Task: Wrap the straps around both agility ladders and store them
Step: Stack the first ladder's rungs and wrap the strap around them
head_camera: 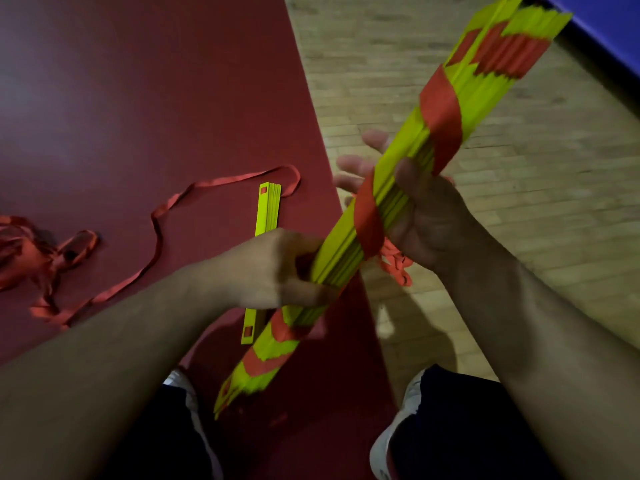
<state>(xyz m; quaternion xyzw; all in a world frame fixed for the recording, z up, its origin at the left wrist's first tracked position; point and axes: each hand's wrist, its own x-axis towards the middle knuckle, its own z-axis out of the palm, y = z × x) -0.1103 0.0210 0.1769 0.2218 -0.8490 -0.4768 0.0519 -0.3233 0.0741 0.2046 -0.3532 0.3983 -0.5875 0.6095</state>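
Observation:
I hold a bundle of yellow ladder rungs point(401, 174) slanted from lower left to upper right above the floor. A red strap point(441, 112) winds around it in two turns. My left hand point(273, 268) grips the bundle's lower part, fingers curled round the rungs. My right hand point(415, 209) grips its middle, thumb over the rungs and fingertips showing on the far side, with a bunch of strap loops point(394, 265) under the palm. A second stack of yellow rungs point(266, 209) lies on the red mat, partly hidden by my left hand. Its loose red strap point(159, 216) snakes away to the left.
The red mat point(138, 98) covers the left of the floor; wooden floor point(519, 202) lies to the right. A tangle of red strap point(24, 254) sits at the mat's left edge. A blue mat edge point(606, 26) shows top right. My shoes point(398, 434) are below.

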